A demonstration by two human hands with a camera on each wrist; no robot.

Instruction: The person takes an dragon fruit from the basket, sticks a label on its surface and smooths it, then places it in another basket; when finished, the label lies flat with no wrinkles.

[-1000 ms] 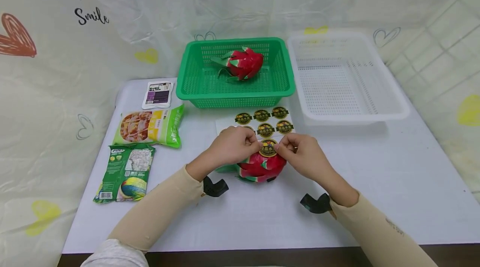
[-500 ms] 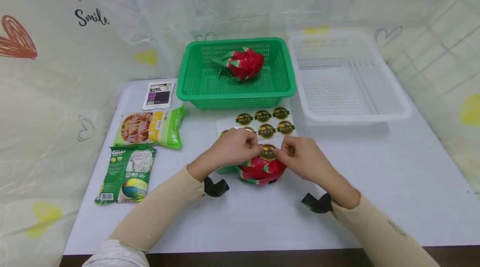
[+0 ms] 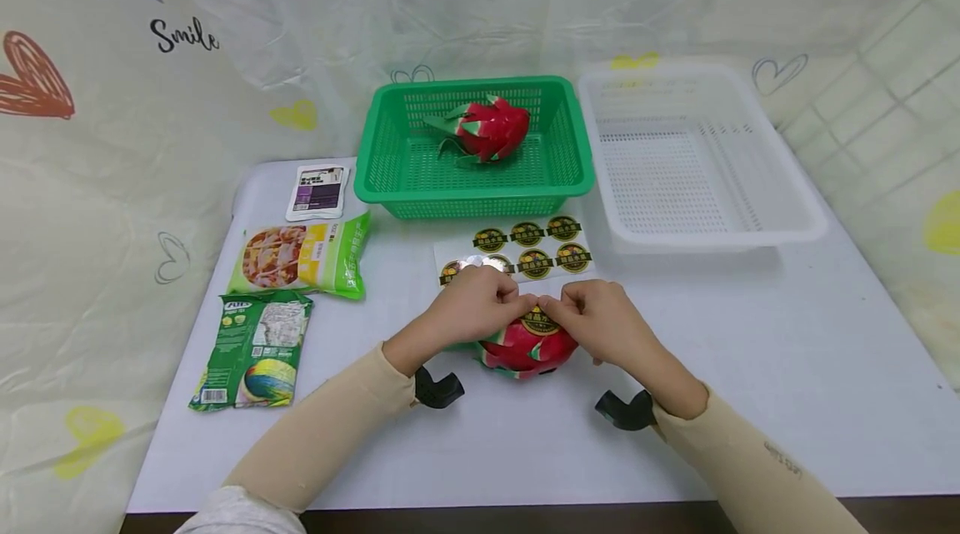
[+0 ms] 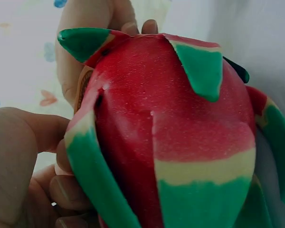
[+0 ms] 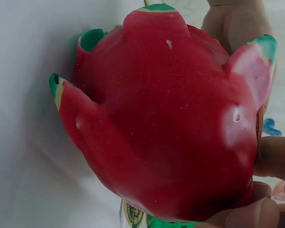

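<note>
A red dragon fruit (image 3: 528, 353) with green-tipped scales lies on the table in front of me. A round black-and-gold sticker (image 3: 541, 321) lies against its upper side. From the left, my left hand (image 3: 477, 301) pinches the sticker's edge with curled fingers, thumb tip at the fruit. On the opposite edge my right hand (image 3: 602, 319) does likewise, and the two thumbs nearly meet above the sticker. Close up, the dragon fruit (image 4: 180, 128) fills much of the left wrist view. In the right wrist view, the dragon fruit (image 5: 166, 118) hides part of my fingers.
Behind the hands lies a sticker sheet (image 3: 514, 249). A green basket (image 3: 474, 206) holds another dragon fruit (image 3: 495, 130). To its right stands a white basket (image 3: 708, 239). Two snack packets, one light green (image 3: 303, 257) and one dark green (image 3: 255, 351), and a small white pack (image 3: 317, 192) lie left.
Both hands have come slightly nearer the front edge, and the thumbs have closed in over the sticker. The sticker now sits lower against the dragon fruit, which has shifted slightly toward me.
</note>
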